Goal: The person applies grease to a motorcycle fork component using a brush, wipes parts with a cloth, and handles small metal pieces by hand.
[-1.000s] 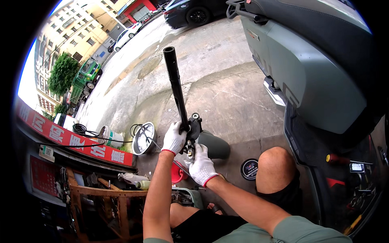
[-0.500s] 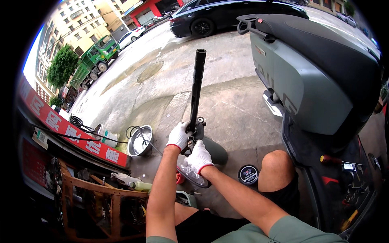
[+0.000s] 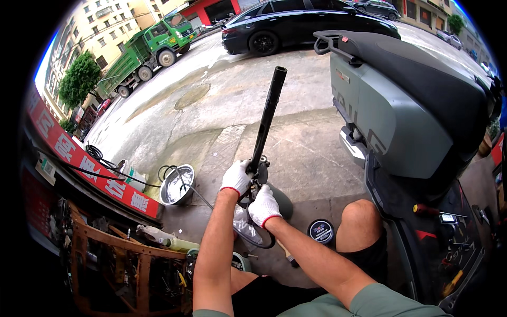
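Note:
A long black metal tube (image 3: 269, 113) rises in front of me, leaning to the right at its open top end. My left hand (image 3: 236, 178), in a white knit glove with a red cuff, is closed round the foot of the tube. Just below and to the right, my right hand (image 3: 264, 206), gloved alike, is closed beside the metal fittings at the tube's base; what its fingers grip is hidden. Behind the hands shows a rounded grey-green part (image 3: 284, 203). A black hose (image 3: 204, 199) passes under my wrists next to a clear plastic bag (image 3: 241, 224).
A metal basin (image 3: 177, 185) and white bucket (image 3: 130, 176) stand to the left, beyond a rusty frame (image 3: 111, 238). A round tin (image 3: 321, 231) sits by my knee, near a brush (image 3: 288, 254). At right, a grey-green scooter (image 3: 391, 116) carries a screwdriver (image 3: 425, 210) and other tools.
The tube's top has tipped to the right; both hands keep their places at its base. The green truck on the road has moved right. The brush by my right forearm has come into sight.

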Demonstrator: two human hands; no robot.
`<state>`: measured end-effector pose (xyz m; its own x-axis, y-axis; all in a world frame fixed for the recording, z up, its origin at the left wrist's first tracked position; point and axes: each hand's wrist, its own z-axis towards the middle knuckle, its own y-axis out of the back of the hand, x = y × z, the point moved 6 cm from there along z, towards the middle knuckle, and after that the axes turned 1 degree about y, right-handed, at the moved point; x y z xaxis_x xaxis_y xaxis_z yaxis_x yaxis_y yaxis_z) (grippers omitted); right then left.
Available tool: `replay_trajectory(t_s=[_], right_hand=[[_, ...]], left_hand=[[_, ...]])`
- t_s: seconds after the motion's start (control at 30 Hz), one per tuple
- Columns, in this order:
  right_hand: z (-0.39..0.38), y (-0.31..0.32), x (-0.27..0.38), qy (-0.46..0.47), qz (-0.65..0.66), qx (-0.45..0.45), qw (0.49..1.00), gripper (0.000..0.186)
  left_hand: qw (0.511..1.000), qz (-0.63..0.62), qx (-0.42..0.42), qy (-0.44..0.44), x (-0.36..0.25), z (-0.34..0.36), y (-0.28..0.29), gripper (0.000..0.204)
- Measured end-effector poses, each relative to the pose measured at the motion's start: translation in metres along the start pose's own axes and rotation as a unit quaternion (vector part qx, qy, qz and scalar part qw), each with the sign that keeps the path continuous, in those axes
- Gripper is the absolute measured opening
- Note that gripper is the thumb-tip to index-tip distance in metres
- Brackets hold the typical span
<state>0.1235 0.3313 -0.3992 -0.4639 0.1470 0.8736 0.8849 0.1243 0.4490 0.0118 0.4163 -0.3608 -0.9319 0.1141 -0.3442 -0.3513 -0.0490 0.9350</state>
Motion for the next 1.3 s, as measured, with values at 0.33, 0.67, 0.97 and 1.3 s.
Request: replay_trajectory(t_s=[0.33, 0.67, 0.97, 1.3], right_hand=[[0.009, 0.002, -0.007, -0.003, 0.002, 0.012, 1.000, 0.045], [0.020, 0.000, -0.025, -0.007, 0.014, 0.023, 1.000, 0.042], [0.023, 0.001, -0.033, -0.029, 0.020, 0.036, 0.999, 0.042], [0.016, -0.001, -0.036, 0.016, 0.073, 0.039, 0.996, 0.042]], left_hand=[[1.000, -0.005, -0.009, 0.000, -0.008, -0.003, 0.004, 0.032], [1.000, 0.008, -0.008, 0.002, -0.011, 0.001, 0.000, 0.031], [0.999, 0.041, 0.000, 0.007, -0.005, 0.004, -0.004, 0.025], [1.000, 0.024, -0.006, 0.005, -0.003, 0.004, -0.004, 0.030]])
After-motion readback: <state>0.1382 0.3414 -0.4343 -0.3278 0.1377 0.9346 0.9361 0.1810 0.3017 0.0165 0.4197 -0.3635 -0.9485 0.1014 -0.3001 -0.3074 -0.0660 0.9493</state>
